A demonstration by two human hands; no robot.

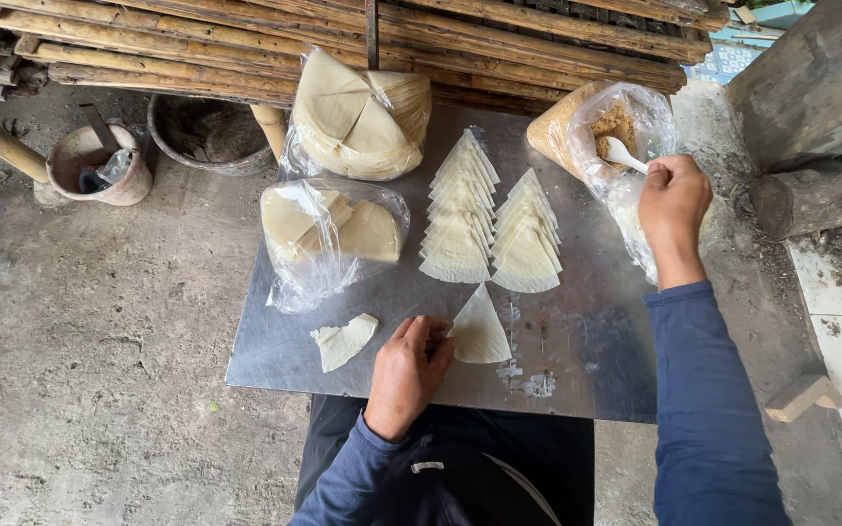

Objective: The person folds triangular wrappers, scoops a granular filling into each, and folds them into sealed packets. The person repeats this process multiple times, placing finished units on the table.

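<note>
My left hand (407, 372) rests on the metal sheet (577, 321), fingertips pinching the left corner of a single pale triangular wrapper (480, 331). My right hand (671, 202) is closed on the handle of a white spoon (620, 152) that dips into a clear plastic bag of brown crumbly filling (615, 125) at the sheet's far right. Two overlapping rows of triangular wrappers (491, 220) lie in the middle of the sheet. A torn wrapper scrap (344, 341) lies left of my left hand.
Two clear bags of wrappers sit at the sheet's back left, one (361, 114) above the other (331, 234). Bamboo poles (246, 49) run along the far side. A pink bucket (99, 164) and a dark basin (202, 131) stand on the concrete floor at left.
</note>
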